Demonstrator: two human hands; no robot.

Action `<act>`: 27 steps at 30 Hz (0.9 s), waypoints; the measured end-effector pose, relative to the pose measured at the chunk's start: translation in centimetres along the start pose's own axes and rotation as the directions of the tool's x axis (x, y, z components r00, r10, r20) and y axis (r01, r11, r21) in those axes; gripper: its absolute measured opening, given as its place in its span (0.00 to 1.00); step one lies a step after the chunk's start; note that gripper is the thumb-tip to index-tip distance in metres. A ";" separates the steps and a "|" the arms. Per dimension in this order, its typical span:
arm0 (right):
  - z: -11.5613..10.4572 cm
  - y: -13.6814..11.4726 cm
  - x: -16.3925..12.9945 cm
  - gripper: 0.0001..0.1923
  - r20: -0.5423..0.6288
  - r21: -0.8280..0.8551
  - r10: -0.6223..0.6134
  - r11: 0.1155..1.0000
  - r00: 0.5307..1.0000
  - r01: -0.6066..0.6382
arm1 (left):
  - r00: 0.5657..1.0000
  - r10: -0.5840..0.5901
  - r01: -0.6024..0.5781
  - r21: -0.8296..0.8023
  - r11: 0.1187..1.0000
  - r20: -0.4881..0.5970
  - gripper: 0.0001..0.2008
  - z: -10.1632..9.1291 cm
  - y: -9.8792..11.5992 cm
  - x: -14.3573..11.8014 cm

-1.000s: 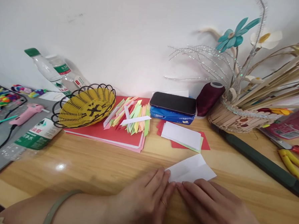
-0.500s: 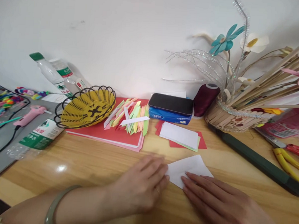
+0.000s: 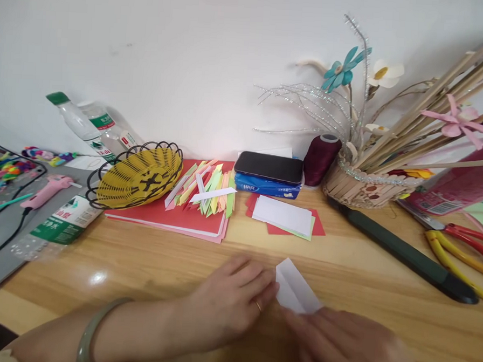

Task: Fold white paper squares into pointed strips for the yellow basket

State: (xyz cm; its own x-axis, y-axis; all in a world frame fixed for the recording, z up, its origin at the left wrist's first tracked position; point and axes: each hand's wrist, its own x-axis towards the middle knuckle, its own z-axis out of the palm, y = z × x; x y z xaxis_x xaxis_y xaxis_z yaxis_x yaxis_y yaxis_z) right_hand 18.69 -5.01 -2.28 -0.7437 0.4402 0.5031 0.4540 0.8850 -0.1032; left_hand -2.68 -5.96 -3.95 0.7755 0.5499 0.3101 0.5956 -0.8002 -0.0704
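A small sheet of white paper (image 3: 294, 289) lies on the wooden table between my two hands, with a lengthwise crease or fold showing down it. My left hand (image 3: 235, 295) is closed at the paper's left edge, thumb and fingertips together there. Over the paper's near end bends my right hand (image 3: 348, 343), its fingers and thumb closed on the sheet and somewhat blurred. That near end is hidden beneath the fingers. Beyond the hands, white paper pieces (image 3: 282, 214) lie stacked over green and red ones.
A pile of folded coloured strips (image 3: 208, 190) and a yellow basket (image 3: 140, 178) rest on red paper (image 3: 174, 219). Behind stand a phone (image 3: 270, 167) on a blue packet and a maroon thread spool (image 3: 321, 161). At right lie a dark green tool (image 3: 403, 251) and yellow-handled scissors (image 3: 456, 262).
The white paper has gone from lying flat to showing a fold, and looks narrower. My right hand has moved slightly left and closer, its fingers now curled. The view has shifted a little.
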 end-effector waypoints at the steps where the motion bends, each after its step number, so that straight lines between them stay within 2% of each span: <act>1: -0.1 0.4 0.2 0.14 -0.014 0.034 0.103 0.994 0.995 -0.102 | 1.000 0.008 -0.009 -0.019 1.000 -0.005 0.11 -0.1 -0.2 0.1; 3: -0.1 1.2 0.2 0.09 -0.002 0.029 0.301 0.953 0.953 -0.301 | 0.999 0.033 -0.034 -0.055 0.998 -0.021 0.11 -0.3 -0.7 0.2; 5: 0.3 1.9 0.0 0.08 0.067 0.027 0.426 0.903 0.902 -0.428 | 0.998 0.049 -0.051 -0.087 0.995 -0.031 0.12 -0.5 -1.2 0.4; 9: 1.3 2.5 -0.2 0.08 0.236 0.137 0.499 0.832 0.834 -0.537 | 0.995 0.101 -0.101 -0.161 0.982 -0.009 0.12 -0.9 -2.6 0.8; 13: 1.7 2.4 0.0 0.08 0.247 0.157 0.555 0.786 0.794 -0.598 | 0.987 0.156 -0.145 -0.194 0.970 0.041 0.12 -0.7 -3.8 0.9; 15: 2.0 2.3 -0.1 0.08 0.211 0.134 0.547 0.804 0.810 -0.579 | 0.985 0.165 -0.153 -0.182 0.971 0.050 0.12 -0.5 -4.1 0.8; 20: 2.5 2.1 -0.7 0.08 0.127 0.135 0.415 0.893 0.901 -0.430 | 0.984 0.179 -0.180 -0.085 0.980 -0.017 0.12 -0.3 -3.5 0.7; 27: 2.0 2.3 -1.4 0.11 0.183 0.168 0.197 0.959 0.963 -0.228 | 0.982 0.158 -0.161 -0.022 0.987 -0.103 0.13 -0.3 -2.1 1.2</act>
State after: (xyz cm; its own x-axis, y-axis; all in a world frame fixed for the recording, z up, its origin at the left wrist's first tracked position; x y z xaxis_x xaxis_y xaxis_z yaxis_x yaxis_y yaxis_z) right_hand 19.86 -3.28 -4.93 -0.7171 0.6257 0.3070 0.5225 0.7741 -0.3574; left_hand -3.05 -3.71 -3.17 0.8342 0.3891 0.3907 0.4580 -0.8835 -0.0982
